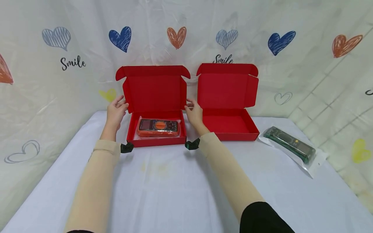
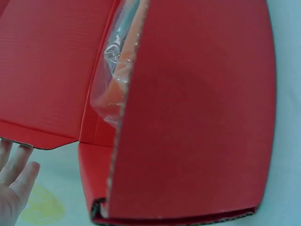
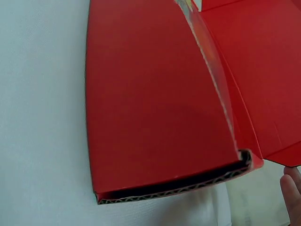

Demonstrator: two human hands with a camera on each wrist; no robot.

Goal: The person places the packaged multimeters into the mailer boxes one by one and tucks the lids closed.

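Observation:
An orange digital multimeter (image 1: 158, 132) in clear plastic wrap lies inside the left red cardboard box (image 1: 157, 142), whose lid (image 1: 154, 92) stands upright at the back. At the lid's left side, my left hand (image 1: 114, 113) has its fingertips right at the side flap, with fingers extended. My right hand (image 1: 194, 115) is at the opposite side, fingers loosely bent and tips at the right flap's edge. The left wrist view shows fingers (image 2: 16, 167) at the flap's edge; in the right wrist view, fingertips (image 3: 289, 176) show just below the lid's edge.
A second red box (image 1: 239, 136) stands open to the right, with nothing visible inside. Farther right lies a dark green multimeter (image 1: 291, 144) in a clear and white plastic bag. A white cloth (image 1: 172, 187) covers the table, and a heart-printed curtain (image 1: 198, 19) hangs behind.

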